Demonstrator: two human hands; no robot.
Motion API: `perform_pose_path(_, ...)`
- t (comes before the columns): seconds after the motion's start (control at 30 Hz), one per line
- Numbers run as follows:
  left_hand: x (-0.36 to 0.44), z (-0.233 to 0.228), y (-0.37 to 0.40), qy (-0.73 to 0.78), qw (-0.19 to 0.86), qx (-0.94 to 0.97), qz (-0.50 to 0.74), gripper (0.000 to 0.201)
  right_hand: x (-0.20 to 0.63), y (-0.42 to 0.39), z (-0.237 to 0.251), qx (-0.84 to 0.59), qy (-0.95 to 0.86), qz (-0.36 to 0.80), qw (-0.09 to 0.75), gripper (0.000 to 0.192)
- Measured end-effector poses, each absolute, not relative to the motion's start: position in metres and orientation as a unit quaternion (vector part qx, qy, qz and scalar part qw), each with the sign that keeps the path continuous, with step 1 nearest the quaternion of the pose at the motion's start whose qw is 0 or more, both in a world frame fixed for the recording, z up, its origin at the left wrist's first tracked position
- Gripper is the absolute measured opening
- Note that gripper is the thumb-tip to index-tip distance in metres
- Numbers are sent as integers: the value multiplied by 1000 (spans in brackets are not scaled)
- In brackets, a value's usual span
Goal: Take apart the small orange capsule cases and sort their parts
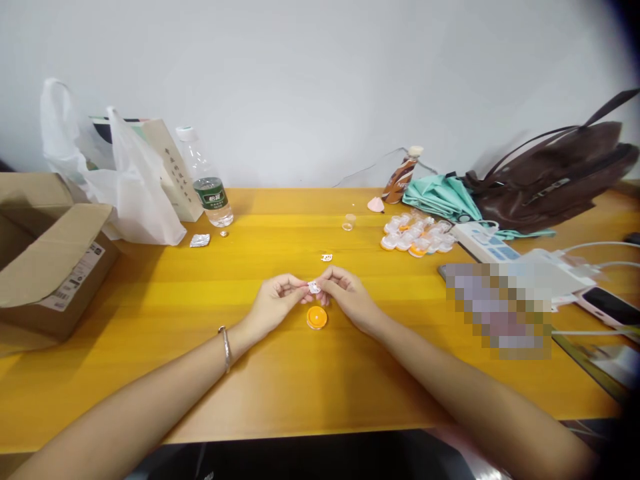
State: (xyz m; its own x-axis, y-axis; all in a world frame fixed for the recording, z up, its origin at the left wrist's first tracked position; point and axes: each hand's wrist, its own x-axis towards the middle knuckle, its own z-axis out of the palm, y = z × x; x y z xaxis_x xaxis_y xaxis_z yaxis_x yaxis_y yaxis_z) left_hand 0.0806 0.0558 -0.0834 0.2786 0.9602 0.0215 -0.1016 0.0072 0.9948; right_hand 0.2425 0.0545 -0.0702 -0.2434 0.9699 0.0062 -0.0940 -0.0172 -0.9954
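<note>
Between the fingertips of my left hand [280, 300] and my right hand [345, 293] is a small white piece [314, 287] with darker marks, too small to name. Both hands are closed in a pinch on it, above the middle of the table. Just below them, nearer to me, an orange round cap-like disc [317, 317] with a pale rim lies on the wood. A little white cut-out piece [327, 257] lies just beyond my fingers. Farther back stands a small clear cup [349, 222].
At left are an open cardboard box [60, 267], a white plastic bag [135, 187], a water bottle [213, 193] and crumpled foil [200, 240]. At right lie several clear and orange small containers [417, 235], a drink bottle [400, 177], a green umbrella [443, 197], a brown bag [545, 180] and a power strip [485, 243].
</note>
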Motion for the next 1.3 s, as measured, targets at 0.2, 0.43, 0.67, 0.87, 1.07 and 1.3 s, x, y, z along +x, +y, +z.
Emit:
perform_pose_path(0.2,80,-85,57,389,601,531,453,24,244,56,-74,-428,-560,556,442,18)
perform_pose_path(0.43,81,-85,57,399,584,532,465,18,240,56,-75,-439,-541,567,439,25)
perform_pose_path(0.67,80,-89,58,393,530,607,443,16,238,59,-81,-447,-497,589,454,29)
perform_pose_path(0.87,79,-89,54,382,464,682,417,31,239,59,-84,-435,-509,603,434,29)
perform_pose_path(1.07,79,-88,57,397,463,650,453,23,245,60,-77,-420,-623,507,422,22)
perform_pose_path(1.3,78,-84,58,410,373,692,463,17,251,71,-81,-457,-581,523,424,25)
